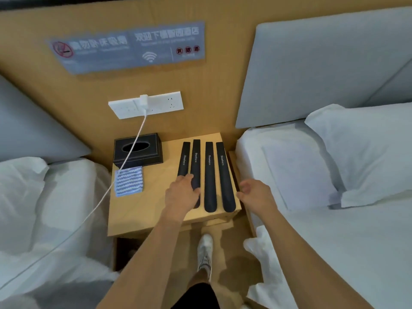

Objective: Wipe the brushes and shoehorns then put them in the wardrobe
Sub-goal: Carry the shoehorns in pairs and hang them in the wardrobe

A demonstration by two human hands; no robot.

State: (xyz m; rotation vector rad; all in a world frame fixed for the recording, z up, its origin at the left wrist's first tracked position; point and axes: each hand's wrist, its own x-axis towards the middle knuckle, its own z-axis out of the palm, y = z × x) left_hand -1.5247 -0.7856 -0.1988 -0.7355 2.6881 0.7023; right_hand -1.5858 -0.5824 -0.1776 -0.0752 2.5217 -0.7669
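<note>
Two white beds (pixel 334 230) flanking a wooden surface (pixel 160 197). Four black shoehorns (pixel 210 175) side by side on its right half. Left hand (pixel 181 192) over the two leftmost, fingers curled onto them. Right hand (pixel 250 192) hovering just beside, relaxed, holding nothing. Striped cloth (pixel 128 181) by a tissue box (pixel 138 150).

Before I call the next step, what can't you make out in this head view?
- Lower ends of the two leftmost shoehorns: covered by the left hand, so its grip is unclear.
- Wardrobe and brushes: nowhere in frame.
- Wall sign: small print blurred.
- White cable: its far end runs out at the left edge.
- Nightstand underside: dark, contents unreadable.
- Right hand: beside the nightstand; touching it or not is unclear.
</note>
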